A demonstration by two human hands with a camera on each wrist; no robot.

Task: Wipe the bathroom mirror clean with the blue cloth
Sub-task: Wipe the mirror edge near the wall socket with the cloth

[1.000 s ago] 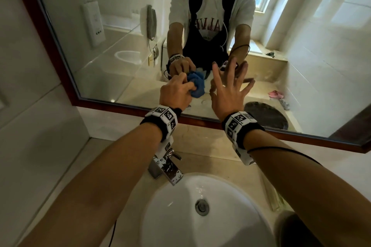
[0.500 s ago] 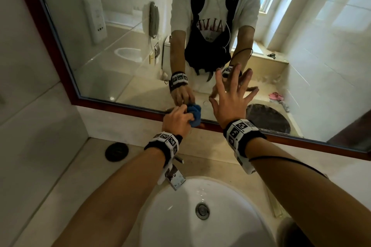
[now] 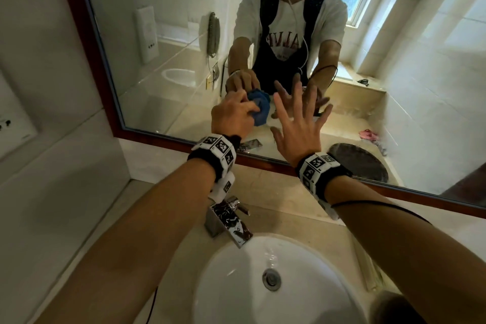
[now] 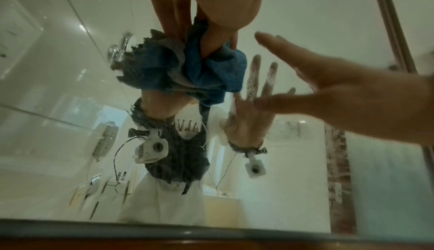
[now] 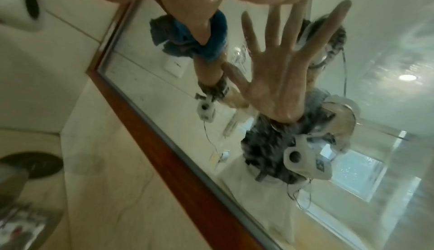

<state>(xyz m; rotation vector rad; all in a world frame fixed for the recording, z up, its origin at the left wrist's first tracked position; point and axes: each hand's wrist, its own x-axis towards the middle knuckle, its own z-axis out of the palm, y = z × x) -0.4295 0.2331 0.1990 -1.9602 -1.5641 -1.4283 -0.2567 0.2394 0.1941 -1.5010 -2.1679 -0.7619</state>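
Observation:
The mirror [image 3: 410, 92] has a red-brown wooden frame [image 3: 147, 137] and hangs above the sink. My left hand [image 3: 232, 117] grips the bunched blue cloth [image 3: 260, 112] and presses it on the lower glass, a little above the frame's bottom edge. In the left wrist view my fingers [image 4: 211, 38] curl into the cloth [image 4: 211, 72], which meets its own reflection. My right hand [image 3: 298, 123] is just right of the cloth, fingers straight and spread at the glass, holding nothing. I cannot tell whether it touches. The right wrist view shows the cloth [image 5: 219, 29] beside my thumb [image 5: 199, 20].
Below my arms are a white basin [image 3: 231, 287] and a chrome faucet [image 3: 228, 221] on a beige counter [image 3: 268, 189]. A tiled wall with a socket plate [image 3: 15, 123] closes the left side. A dark round disc [image 5: 30, 165] lies on the counter.
My left hand took the cloth down to the mirror's bottom edge, then back up the glass. My right hand stayed spread beside it.

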